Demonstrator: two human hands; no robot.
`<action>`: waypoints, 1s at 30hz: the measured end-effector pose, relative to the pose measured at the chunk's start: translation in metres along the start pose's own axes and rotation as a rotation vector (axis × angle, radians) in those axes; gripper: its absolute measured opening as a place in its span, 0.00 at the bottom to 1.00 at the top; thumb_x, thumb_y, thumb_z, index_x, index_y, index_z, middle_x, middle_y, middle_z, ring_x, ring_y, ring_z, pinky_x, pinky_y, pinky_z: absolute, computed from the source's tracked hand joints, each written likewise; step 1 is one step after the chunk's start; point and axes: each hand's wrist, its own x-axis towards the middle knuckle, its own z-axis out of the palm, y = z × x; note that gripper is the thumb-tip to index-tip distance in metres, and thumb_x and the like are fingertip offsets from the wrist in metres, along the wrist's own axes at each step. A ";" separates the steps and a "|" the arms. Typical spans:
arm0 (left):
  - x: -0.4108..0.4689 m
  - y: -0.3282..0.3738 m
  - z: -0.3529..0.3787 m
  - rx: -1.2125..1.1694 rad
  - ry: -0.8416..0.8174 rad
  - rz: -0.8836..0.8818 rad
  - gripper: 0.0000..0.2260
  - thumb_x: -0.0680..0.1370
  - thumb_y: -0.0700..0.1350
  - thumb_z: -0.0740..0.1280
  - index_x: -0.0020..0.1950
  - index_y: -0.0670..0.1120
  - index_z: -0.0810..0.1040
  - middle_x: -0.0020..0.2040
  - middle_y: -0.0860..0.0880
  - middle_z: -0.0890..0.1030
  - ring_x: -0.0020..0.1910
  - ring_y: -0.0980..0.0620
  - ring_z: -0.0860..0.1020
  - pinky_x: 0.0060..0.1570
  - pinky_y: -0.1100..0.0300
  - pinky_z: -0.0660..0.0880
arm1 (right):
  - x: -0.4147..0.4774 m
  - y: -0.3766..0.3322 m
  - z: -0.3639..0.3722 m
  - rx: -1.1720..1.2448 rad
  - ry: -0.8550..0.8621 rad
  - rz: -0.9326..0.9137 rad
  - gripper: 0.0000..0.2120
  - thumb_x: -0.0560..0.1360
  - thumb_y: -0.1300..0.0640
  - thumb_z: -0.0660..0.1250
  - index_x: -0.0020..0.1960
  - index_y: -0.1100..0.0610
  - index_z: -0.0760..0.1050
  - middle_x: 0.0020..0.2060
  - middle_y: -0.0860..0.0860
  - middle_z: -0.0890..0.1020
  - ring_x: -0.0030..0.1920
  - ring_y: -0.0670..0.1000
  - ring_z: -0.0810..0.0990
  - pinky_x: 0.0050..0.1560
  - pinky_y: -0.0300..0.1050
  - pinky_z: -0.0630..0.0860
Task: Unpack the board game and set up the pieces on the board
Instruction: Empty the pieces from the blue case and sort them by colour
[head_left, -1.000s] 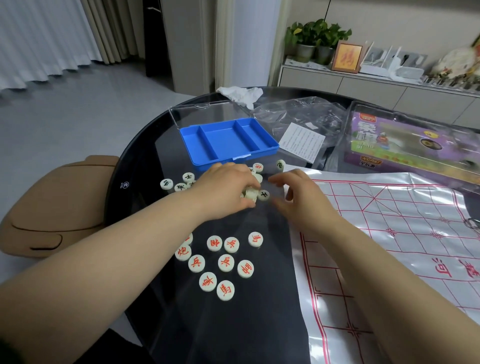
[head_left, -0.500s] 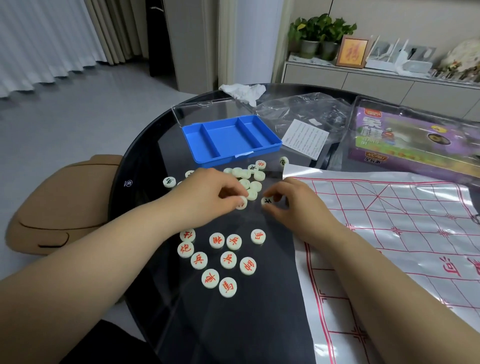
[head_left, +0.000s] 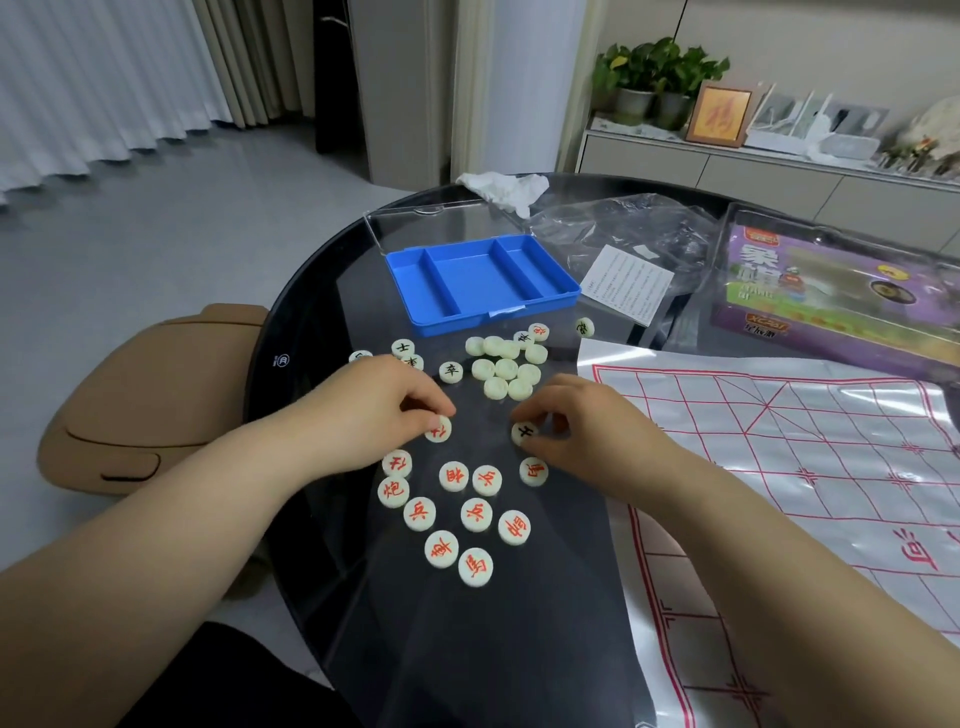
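A red piece (head_left: 439, 430) is pinched by the left hand (head_left: 384, 410) between thumb and fingertips. A black piece (head_left: 522, 433) is pinched the same way by the right hand (head_left: 587, 431). Both pieces are held low over the table (head_left: 545, 623). It cannot be told if they touch it.

The red pile (head_left: 476, 514) is laid out face up just below both hands, toward the person. The red piece is right above it, so only a small pull back is likely needed, and the left hand is the nearer one for that.

The black ones (head_left: 451, 371) are found up and to the left, past the left hand. The black piece is held on the far side from them. If it is to be put with them, it has to be carried across, over or around the left hand. A bump could happen there.

The blank pile (head_left: 506, 368) is seen between the hands and the tray (head_left: 467, 322). The board (head_left: 779, 441) is spread out to the right, nearer the right hand, with no pieces seen on it.

The pieces are round, so no turning is called for.
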 end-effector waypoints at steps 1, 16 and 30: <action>0.001 -0.003 -0.001 -0.026 0.045 -0.010 0.09 0.75 0.42 0.66 0.53 0.51 0.80 0.45 0.57 0.77 0.47 0.60 0.75 0.44 0.76 0.66 | 0.002 -0.002 0.000 0.001 0.009 0.004 0.13 0.75 0.56 0.65 0.58 0.54 0.76 0.47 0.47 0.72 0.44 0.44 0.69 0.38 0.29 0.65; -0.012 -0.001 0.008 -0.188 -0.020 0.013 0.05 0.70 0.41 0.71 0.40 0.52 0.82 0.36 0.60 0.79 0.37 0.72 0.74 0.37 0.80 0.69 | 0.043 -0.024 0.012 -0.132 0.204 -0.087 0.10 0.76 0.58 0.61 0.55 0.56 0.77 0.52 0.51 0.79 0.54 0.49 0.72 0.47 0.38 0.66; 0.027 0.017 0.015 0.187 0.099 0.143 0.15 0.76 0.46 0.64 0.62 0.52 0.74 0.59 0.55 0.74 0.59 0.55 0.69 0.58 0.60 0.66 | 0.018 0.009 0.007 -0.036 0.192 0.061 0.16 0.74 0.56 0.65 0.61 0.55 0.74 0.55 0.51 0.72 0.51 0.49 0.70 0.46 0.34 0.61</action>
